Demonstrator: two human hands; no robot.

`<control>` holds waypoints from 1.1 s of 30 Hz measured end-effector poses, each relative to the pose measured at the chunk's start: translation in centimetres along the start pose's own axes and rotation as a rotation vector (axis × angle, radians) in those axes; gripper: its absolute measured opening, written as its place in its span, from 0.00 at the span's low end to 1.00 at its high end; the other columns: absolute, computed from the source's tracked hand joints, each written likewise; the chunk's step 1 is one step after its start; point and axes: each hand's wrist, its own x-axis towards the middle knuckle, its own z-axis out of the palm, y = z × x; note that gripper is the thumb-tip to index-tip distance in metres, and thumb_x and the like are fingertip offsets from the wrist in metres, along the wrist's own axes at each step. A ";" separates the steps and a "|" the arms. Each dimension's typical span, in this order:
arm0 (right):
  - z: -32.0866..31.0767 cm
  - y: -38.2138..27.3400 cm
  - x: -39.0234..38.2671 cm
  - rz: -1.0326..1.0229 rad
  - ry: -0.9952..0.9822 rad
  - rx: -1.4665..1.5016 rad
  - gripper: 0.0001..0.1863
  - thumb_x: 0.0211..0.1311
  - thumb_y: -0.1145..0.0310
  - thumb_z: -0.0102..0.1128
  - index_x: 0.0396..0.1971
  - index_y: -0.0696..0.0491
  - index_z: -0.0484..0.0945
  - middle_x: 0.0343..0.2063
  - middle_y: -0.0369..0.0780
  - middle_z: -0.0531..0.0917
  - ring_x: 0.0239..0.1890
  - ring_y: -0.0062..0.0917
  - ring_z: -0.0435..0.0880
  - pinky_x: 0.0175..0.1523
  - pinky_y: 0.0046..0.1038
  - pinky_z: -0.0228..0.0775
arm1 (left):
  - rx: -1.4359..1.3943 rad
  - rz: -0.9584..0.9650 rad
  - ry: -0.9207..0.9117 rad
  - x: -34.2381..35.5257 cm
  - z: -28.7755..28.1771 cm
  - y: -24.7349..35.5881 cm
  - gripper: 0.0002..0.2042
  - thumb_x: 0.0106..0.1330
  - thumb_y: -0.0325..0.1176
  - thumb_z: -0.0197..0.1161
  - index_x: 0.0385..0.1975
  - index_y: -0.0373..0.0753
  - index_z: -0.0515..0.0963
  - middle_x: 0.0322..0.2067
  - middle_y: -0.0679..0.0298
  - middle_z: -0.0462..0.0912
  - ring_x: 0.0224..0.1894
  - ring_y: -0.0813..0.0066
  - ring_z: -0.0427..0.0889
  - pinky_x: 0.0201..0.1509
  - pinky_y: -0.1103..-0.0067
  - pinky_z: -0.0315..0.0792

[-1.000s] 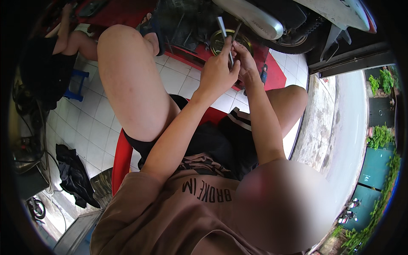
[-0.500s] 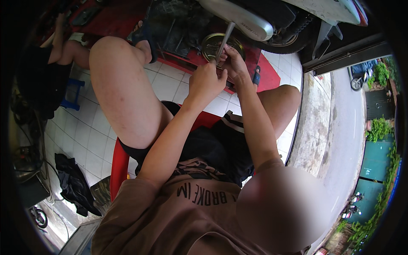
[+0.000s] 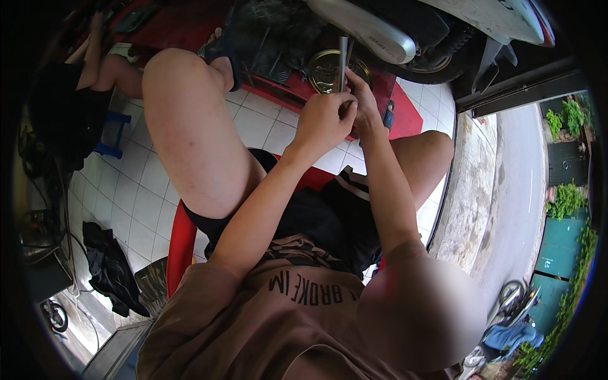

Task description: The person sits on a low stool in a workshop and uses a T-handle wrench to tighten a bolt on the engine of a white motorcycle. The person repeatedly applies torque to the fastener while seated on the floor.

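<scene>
Head view, the only one feeding me. Landmark: the round gold-rimmed dish (image 3: 311, 71), on the red surface (image 3: 406, 119).

The metal rod (image 3: 342, 58) stands near upright in the hands, lying across the dish's middle as I look down; how high above it, I can't judge. Left hand (image 3: 323, 123), on the wearer's side of the dish: its fingers are curled closed round the rod's lower end. Right hand (image 3: 367, 107), at the dish's near right: its fingers bend in close to the rod. A thin dark piece (image 3: 350, 53) shows just beside the rod; whether the right fingers pinch it, I can't tell.

Risks, my judgement. The grip sits low with a long free end above, so a knock or slick skin could let the rod twist or slip. Dropped, it might strike the dish, or glance off and reach the tiled floor (image 3: 263, 120) on the dish's near side. A hand dipping too low could catch the rim and tip the dish. Beyond the dish sits the motorbike (image 3: 373, 33); a careless upward swing of the rod could scrape its silver cover.
</scene>
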 end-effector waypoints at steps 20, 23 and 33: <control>3.3 2.6 -3.1 -0.192 0.149 -0.757 0.11 0.54 0.73 0.50 0.36 0.60 0.78 0.26 0.37 0.79 0.28 0.20 0.76 0.31 0.20 0.67 | -0.174 -0.296 0.219 1.3 2.9 -4.8 0.12 0.63 0.34 0.56 0.37 0.29 0.77 0.30 0.46 0.78 0.36 0.53 0.79 0.41 0.66 0.72; 1.6 0.8 -0.8 -0.175 -0.101 -0.735 0.09 0.59 0.69 0.50 0.29 0.59 0.77 0.23 0.35 0.77 0.23 0.18 0.71 0.28 0.20 0.62 | -0.557 -0.395 0.279 0.9 1.8 -2.8 0.12 0.69 0.34 0.51 0.33 0.32 0.77 0.26 0.59 0.79 0.30 0.71 0.80 0.36 0.76 0.71; -5.0 -4.7 13.6 -0.163 0.235 -0.057 0.21 0.69 0.65 0.37 0.59 0.56 0.63 0.61 0.40 0.68 0.63 0.29 0.64 0.59 0.26 0.63 | -0.885 -0.542 0.347 -0.8 2.8 -1.8 0.12 0.72 0.37 0.48 0.32 0.37 0.73 0.30 0.66 0.78 0.33 0.83 0.76 0.37 0.83 0.70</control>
